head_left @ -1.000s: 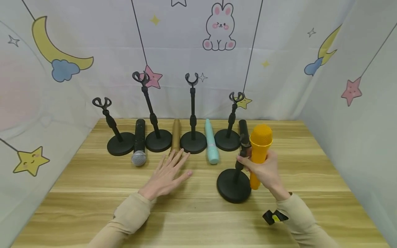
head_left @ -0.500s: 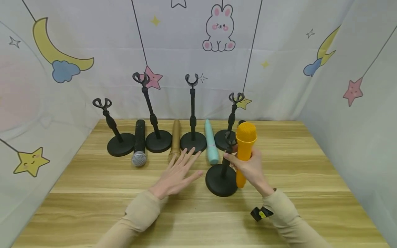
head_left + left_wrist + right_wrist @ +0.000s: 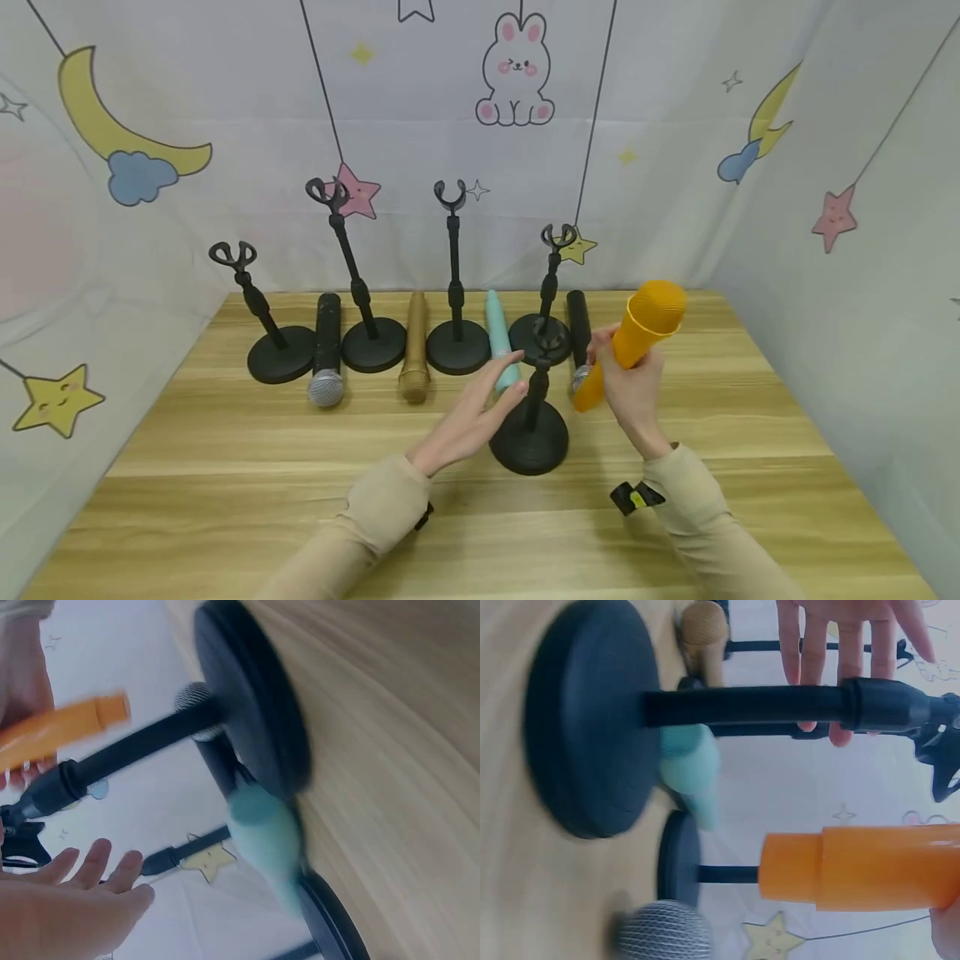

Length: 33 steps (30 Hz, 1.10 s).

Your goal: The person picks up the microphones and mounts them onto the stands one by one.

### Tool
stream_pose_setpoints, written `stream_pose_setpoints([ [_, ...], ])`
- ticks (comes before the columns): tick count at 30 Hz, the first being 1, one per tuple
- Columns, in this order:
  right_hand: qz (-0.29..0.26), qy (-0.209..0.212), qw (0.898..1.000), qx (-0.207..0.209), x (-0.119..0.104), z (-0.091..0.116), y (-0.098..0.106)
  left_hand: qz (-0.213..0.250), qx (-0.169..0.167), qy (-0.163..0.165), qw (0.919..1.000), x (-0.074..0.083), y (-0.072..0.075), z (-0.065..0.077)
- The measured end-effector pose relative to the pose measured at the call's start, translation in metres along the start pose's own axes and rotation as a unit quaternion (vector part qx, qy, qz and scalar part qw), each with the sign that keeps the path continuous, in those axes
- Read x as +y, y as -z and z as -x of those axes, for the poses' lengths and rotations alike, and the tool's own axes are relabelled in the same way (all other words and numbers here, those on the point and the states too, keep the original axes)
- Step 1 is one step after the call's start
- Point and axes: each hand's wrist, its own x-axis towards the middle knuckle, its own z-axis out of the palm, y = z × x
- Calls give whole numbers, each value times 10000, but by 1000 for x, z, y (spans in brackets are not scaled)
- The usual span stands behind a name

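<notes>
My right hand (image 3: 633,398) grips an orange microphone (image 3: 640,327) by its handle, its head tilted up and to the right. Just left of it, a short black microphone stand (image 3: 528,446) stands on the table with its clip holding nothing. My left hand (image 3: 471,414) reaches beside that stand's pole with straight fingers; whether they touch it I cannot tell. The left wrist view has the left hand's fingers (image 3: 94,862) near the upper pole. In the right wrist view, the orange handle (image 3: 855,866) hangs apart from the pole (image 3: 757,706).
Behind stands a row of black stands (image 3: 375,343), with microphones lying between them: black (image 3: 327,333), gold (image 3: 416,342), teal (image 3: 496,321) and another black one (image 3: 578,325). A printed white curtain (image 3: 412,125) closes off the table's (image 3: 225,500) back and sides.
The right hand moved left with the stand and orange microphone, then let go of the stand and drew the microphone right, tilting it. The left hand moved right to the stand.
</notes>
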Motion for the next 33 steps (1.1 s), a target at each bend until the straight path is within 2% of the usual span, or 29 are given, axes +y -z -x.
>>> stream_pose_setpoints([
  [4, 194, 624, 9977, 179, -5, -12, -9, 469, 224, -133, 9986, 9, -6, -9],
  [10, 85, 1101, 9933, 327, -6, -29, -21, 934, 371, -127, 9949, 15, -13, -18],
  [15, 211, 1415, 9888, 426, -6, -35, -33, 1809, 360, -485, 9817, 16, -21, -27],
  [18, 113, 1525, 9876, 348, -8, -38, -40, 2104, 347, -750, 9741, 15, -26, -31],
  [24, -154, 1492, 9887, 47, -11, -39, -51, 2118, 241, -1010, 9718, 14, -32, -34],
  [27, -226, 1499, 9884, -84, -11, -37, -56, 2266, 245, -1120, 9672, 13, -35, -34],
  [33, 39, 1543, 9875, -323, -11, -33, -68, 2605, 347, -1274, 9564, 11, -39, -35],
])
